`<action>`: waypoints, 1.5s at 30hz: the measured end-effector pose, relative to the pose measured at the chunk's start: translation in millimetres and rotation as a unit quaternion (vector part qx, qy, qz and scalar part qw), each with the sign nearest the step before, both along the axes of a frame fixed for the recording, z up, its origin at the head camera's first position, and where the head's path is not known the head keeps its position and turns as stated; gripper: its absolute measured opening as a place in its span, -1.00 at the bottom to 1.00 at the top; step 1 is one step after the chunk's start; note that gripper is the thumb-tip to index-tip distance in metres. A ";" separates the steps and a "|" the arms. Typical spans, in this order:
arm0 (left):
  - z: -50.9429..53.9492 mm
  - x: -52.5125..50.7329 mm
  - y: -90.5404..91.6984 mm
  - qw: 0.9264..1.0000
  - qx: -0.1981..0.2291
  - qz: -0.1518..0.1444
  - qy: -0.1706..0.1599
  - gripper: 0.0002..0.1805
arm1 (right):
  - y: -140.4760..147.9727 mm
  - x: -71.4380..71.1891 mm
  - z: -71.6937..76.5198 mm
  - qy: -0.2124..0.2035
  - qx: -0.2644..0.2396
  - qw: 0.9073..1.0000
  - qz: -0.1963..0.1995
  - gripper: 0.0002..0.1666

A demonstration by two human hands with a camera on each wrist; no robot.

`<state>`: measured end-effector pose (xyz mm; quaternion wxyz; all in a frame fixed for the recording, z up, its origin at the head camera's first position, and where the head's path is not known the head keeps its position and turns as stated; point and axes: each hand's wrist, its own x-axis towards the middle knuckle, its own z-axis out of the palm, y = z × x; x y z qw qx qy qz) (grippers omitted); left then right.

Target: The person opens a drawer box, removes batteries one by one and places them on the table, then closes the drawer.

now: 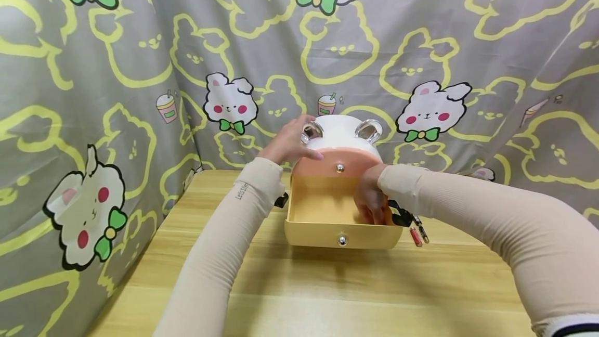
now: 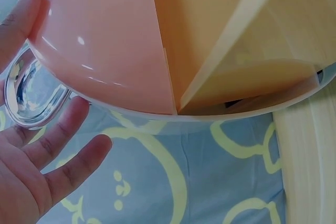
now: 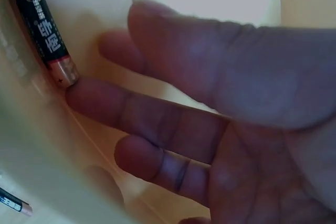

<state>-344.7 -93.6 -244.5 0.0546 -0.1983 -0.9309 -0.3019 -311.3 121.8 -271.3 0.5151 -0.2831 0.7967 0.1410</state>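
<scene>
A small cabinet has a white top, a pink upper drawer (image 1: 327, 160) and a yellow lower drawer (image 1: 313, 235) pulled out. The left hand (image 1: 291, 142) rests on the cabinet's upper left side, thumb on the pink front, fingers spread around the silver ear (image 2: 37, 90). Inside the yellow drawer is the right hand (image 1: 372, 196). In the right wrist view a black and copper battery (image 3: 46, 35) lies along the drawer wall, and a fingertip of the right hand (image 3: 220, 114) touches its copper end; the fingers are not curled round it.
Right of the drawer, a red battery (image 1: 415, 236) and a dark battery (image 1: 423, 233) lie on the wooden table (image 1: 327, 295). A grey curtain (image 1: 281, 40) with rabbit prints hangs behind and at the left. A second silver ear (image 1: 368, 131) stands on the cabinet's right.
</scene>
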 end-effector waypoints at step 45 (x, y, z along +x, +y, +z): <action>-0.3 -1.3 -0.3 1.000 -0.002 -0.005 0.008 0.14 | 4.9 1.1 -4.4 -0.002 -0.046 0.999 -0.017 -0.75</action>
